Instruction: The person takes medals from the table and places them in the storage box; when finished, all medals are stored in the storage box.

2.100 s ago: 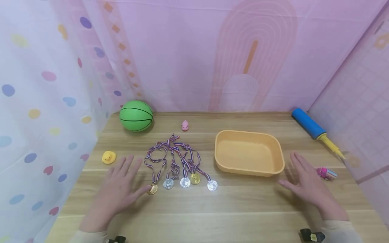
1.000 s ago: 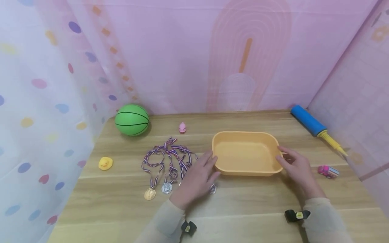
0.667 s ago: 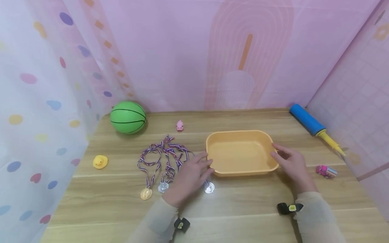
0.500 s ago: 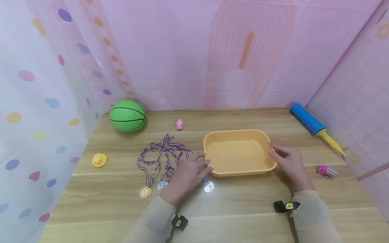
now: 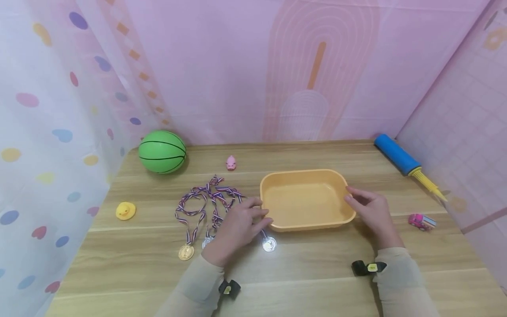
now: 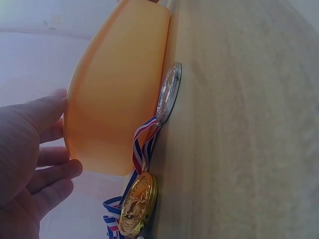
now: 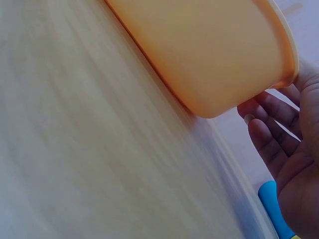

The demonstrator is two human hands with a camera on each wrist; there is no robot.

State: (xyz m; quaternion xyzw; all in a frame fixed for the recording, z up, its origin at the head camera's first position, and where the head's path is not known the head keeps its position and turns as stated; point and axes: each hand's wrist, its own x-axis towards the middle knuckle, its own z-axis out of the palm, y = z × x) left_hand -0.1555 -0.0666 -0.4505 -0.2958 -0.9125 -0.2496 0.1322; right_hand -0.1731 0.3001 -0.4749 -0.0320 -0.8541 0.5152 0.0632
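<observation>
The item under inspection, an orange basin point(image 5: 305, 203), sits slightly right of centre on the table point(image 5: 309, 286); whether its base bears fully there cannot be confirmed. Clock directions are read about its middle in the head view, twelve lying toward the table's far edge. It is judged to be thin moulded plastic: light, fairly stiff with some give in the walls, smooth enough to slip, unlikely to break. The rim at the two short ends appears the soundest hold, taken at both together to keep it level.

The left hand point(image 5: 236, 226), at about eight, pinches the rim, thumb over it and other fingers outside. The right hand point(image 5: 374, 215), at three, pinches the opposite rim between thumb and forefinger, remaining fingers loosely bent below.

Orientation: mouth upward, long axis running nine to three, the three o'clock end marginally farther off.

Noted: a silver medal point(image 5: 269, 244) lies just beside the basin at seven, its ribbon point(image 6: 143, 149) close to the wall; contact could not be established. A blue pump point(image 5: 398, 154) lies well apart at two.
</observation>
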